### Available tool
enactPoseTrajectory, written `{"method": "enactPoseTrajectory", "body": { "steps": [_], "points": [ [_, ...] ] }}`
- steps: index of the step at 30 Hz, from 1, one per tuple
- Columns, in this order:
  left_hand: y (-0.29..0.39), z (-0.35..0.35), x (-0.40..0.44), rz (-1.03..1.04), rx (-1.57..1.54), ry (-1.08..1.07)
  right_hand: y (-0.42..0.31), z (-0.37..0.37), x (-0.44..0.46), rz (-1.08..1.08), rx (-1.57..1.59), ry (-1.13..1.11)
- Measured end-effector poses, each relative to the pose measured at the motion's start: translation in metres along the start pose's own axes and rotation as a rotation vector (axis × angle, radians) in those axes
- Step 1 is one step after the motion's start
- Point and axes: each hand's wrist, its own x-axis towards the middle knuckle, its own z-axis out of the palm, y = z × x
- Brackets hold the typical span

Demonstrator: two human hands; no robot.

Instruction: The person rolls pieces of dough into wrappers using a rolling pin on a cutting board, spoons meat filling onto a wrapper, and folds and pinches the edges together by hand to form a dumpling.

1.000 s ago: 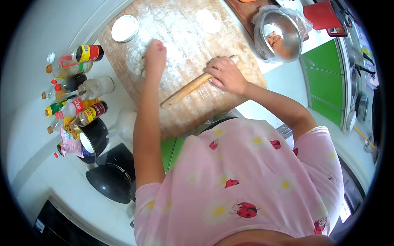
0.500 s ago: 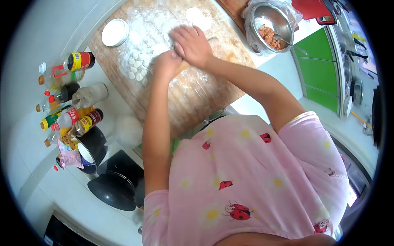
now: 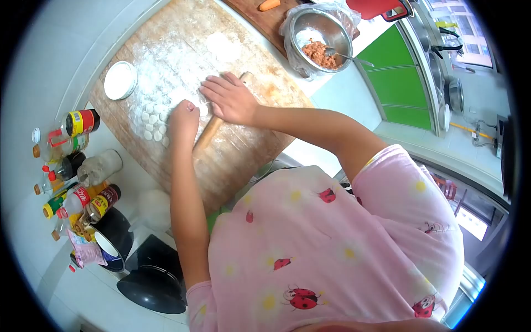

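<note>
My right hand (image 3: 229, 100) lies flat across a wooden rolling pin (image 3: 209, 137), palm down with fingers stretched out. One end of the pin sticks out past the fingers, the other points toward my body. My left hand (image 3: 184, 120) is closed beside it, fingers curled at the edge of a small white piece of dough (image 3: 203, 109). The dough is partly hidden by the hands. Several small floured dough pieces (image 3: 155, 120) sit just left of my left hand. Farther back on the floured wooden board (image 3: 243, 157) is a thin round dough wrapper (image 3: 224, 47).
A white round container (image 3: 120, 80) stands on the board's left side. Behind right is a metal bowl (image 3: 329, 27) with minced filling (image 3: 322, 55) and a spoon (image 3: 348, 56). Several bottles (image 3: 83, 122) and a black pot (image 3: 113, 238) crowd the left. A carrot piece (image 3: 270, 5) lies at the back.
My hands have moved apart. The left now sits left of the pin, and more of the pin shows between them. The whole view has shifted, with the board lower and further left.
</note>
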Motion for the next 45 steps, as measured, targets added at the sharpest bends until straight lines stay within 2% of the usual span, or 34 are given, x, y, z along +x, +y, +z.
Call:
{"method": "enactPoseTrajectory", "body": {
  "steps": [2, 5, 7, 9, 12, 13, 15, 16, 19, 20, 22, 23, 24, 25, 28, 31, 32, 33, 35, 38, 41, 42, 43, 45],
  "points": [
    [0.02, -0.008, -0.006, -0.051, 0.026, -0.013, -0.001, 0.012, 0.028, 0.026, 0.027, 0.023],
    [-0.021, 0.007, 0.025, 0.074, -0.053, 0.02, -0.007, 0.022, 0.055, 0.204, -0.044, -0.026],
    [-0.023, 0.001, 0.02, 0.043, -0.151, -0.016, -0.005, 0.005, 0.026, 0.136, -0.012, -0.121],
    [-0.021, -0.004, 0.008, -0.015, -0.212, 0.042, -0.007, -0.002, 0.002, 0.091, -0.007, -0.229],
    [0.005, -0.013, -0.001, 0.004, 0.022, -0.032, -0.004, 0.011, 0.038, 0.076, -0.078, -0.173],
    [-0.001, -0.009, 0.005, -0.017, -0.025, -0.008, -0.003, 0.02, 0.056, 0.073, -0.07, -0.085],
    [-0.012, -0.004, 0.018, -0.045, -0.117, 0.044, -0.005, 0.02, 0.061, 0.154, -0.036, -0.084],
    [0.004, -0.018, 0.01, -0.103, -0.089, -0.058, -0.003, 0.016, 0.051, 0.118, -0.047, -0.117],
    [-0.004, -0.02, 0.002, -0.185, -0.224, -0.011, -0.007, 0.006, 0.016, 0.024, -0.061, -0.209],
    [-0.005, -0.021, 0.003, -0.228, -0.244, -0.069, -0.006, 0.005, 0.016, 0.006, -0.058, -0.215],
    [0.004, -0.021, 0.002, -0.118, -0.048, -0.045, -0.007, 0.009, 0.038, 0.014, -0.113, -0.246],
    [0.007, -0.022, 0.004, -0.061, 0.051, -0.03, -0.004, 0.022, 0.053, 0.014, -0.13, -0.107],
    [-0.002, -0.015, 0.013, -0.012, 0.059, 0.061, -0.004, 0.025, 0.057, 0.051, -0.102, -0.072],
    [-0.006, -0.017, 0.016, -0.028, 0.02, 0.041, -0.004, 0.026, 0.064, 0.087, -0.077, -0.028],
    [-0.01, -0.022, 0.009, -0.104, -0.127, 0.014, -0.009, 0.007, 0.019, 0.04, -0.063, -0.188],
    [-0.005, -0.023, 0.004, -0.185, -0.218, -0.179, -0.009, 0.003, 0.012, -0.022, -0.063, -0.168],
    [0.003, -0.021, 0.005, -0.043, 0.009, -0.07, -0.004, 0.017, 0.045, -0.049, -0.054, -0.105],
    [0.004, -0.018, 0.007, -0.006, -0.016, 0.037, -0.007, 0.019, 0.057, -0.002, -0.052, -0.042],
    [0.002, -0.023, 0.012, -0.072, -0.021, -0.041, -0.01, 0.016, 0.051, 0.033, -0.066, -0.049],
    [-0.012, -0.022, 0.009, -0.166, -0.251, -0.016, -0.012, 0.004, -0.004, 0.004, -0.039, -0.148],
    [-0.002, -0.024, 0.005, -0.154, -0.162, -0.195, -0.013, 0.002, 0.016, -0.035, -0.092, -0.199],
    [-0.01, -0.017, 0.016, -0.056, 0.064, -0.144, -0.012, 0.009, 0.032, -0.04, -0.095, -0.19],
    [-0.01, -0.016, 0.015, -0.061, 0.043, -0.117, -0.013, 0.012, 0.046, -0.019, -0.063, -0.122],
    [-0.008, -0.019, 0.016, -0.064, 0.005, -0.059, -0.014, 0.012, 0.042, 0.024, -0.087, -0.129]
  ]
}}
